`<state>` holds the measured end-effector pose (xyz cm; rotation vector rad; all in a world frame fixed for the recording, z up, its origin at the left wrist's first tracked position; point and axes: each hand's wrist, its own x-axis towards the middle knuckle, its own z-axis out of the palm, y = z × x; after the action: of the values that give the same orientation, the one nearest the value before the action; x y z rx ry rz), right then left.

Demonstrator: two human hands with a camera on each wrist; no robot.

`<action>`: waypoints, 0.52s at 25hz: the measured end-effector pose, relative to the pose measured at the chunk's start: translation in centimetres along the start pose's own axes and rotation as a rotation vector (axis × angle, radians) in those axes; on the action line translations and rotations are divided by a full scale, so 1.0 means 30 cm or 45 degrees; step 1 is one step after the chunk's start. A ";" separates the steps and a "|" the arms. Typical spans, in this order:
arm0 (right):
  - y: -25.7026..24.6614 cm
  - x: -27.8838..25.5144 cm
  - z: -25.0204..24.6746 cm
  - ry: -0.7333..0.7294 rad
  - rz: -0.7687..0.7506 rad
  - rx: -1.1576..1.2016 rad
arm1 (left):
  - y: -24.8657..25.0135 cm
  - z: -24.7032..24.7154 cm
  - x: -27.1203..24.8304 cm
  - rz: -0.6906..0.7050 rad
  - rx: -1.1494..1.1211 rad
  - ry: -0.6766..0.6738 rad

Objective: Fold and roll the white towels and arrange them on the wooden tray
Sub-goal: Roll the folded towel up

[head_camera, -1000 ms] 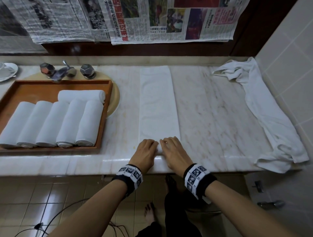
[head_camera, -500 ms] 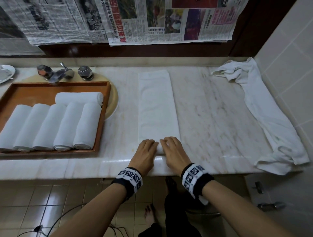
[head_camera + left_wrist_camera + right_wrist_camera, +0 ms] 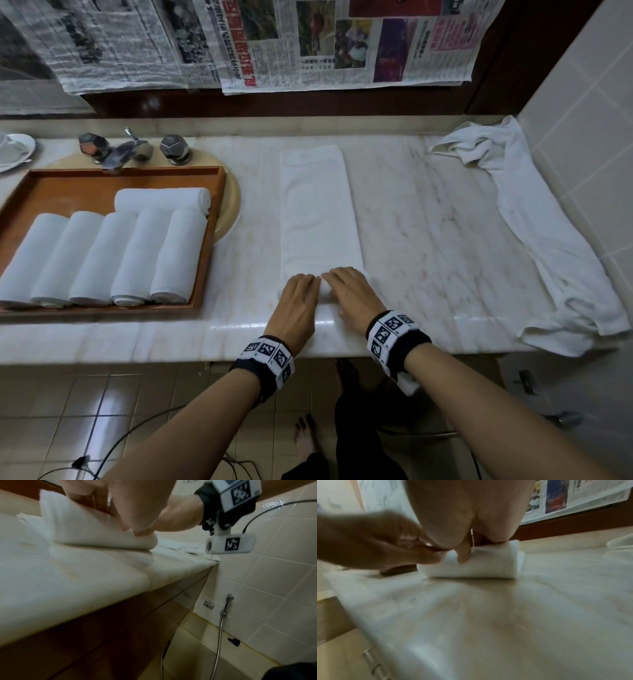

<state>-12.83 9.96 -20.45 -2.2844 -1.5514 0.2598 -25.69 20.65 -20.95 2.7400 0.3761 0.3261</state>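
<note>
A long folded white towel [image 3: 318, 212] lies flat on the marble counter, running away from me. Its near end is wound into a short roll [image 3: 479, 563]. Both hands sit side by side on that roll: my left hand [image 3: 303, 291] and my right hand [image 3: 352, 289] curl their fingers over it, thumbs pressing its near side. In the left wrist view the roll [image 3: 96, 534] lies a little back from the counter's front edge. The wooden tray [image 3: 68, 192] stands at the left with several rolled towels [image 3: 102, 257] in a row and one more [image 3: 161, 200] lying crosswise behind them.
A loose crumpled white towel [image 3: 534, 222] drapes along the tiled wall at the right and over the counter edge. The faucet [image 3: 118, 154] and a round basin rim stand behind the tray, with a white dish [image 3: 17, 150] at far left. Newspaper [image 3: 342, 44] hangs above.
Both hands have pushed the roll a little away from the counter's front edge, so the roll is thicker and the flat stretch of towel shorter.
</note>
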 end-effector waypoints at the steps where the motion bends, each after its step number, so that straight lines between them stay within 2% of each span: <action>1: 0.003 -0.006 -0.002 -0.069 0.005 0.024 | -0.006 0.008 -0.017 0.007 -0.025 0.016; 3: -0.006 -0.034 0.004 -0.073 0.020 0.007 | -0.016 0.012 -0.027 0.022 -0.053 -0.002; 7: -0.050 -0.098 0.054 0.073 0.046 -0.278 | -0.040 -0.020 0.061 -0.005 -0.043 -0.183; 9: -0.035 -0.080 0.059 0.105 0.031 -0.304 | -0.034 -0.031 0.095 -0.034 0.005 -0.230; 11: -0.015 -0.035 0.038 0.119 0.046 -0.204 | -0.015 -0.032 0.079 -0.096 0.027 -0.107; 13: -0.010 0.005 0.008 -0.005 0.110 -0.117 | 0.003 -0.013 0.025 -0.026 0.019 0.056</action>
<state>-13.13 10.25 -20.55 -2.4267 -1.4975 0.2201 -25.08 20.90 -20.43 2.7452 0.4199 0.3797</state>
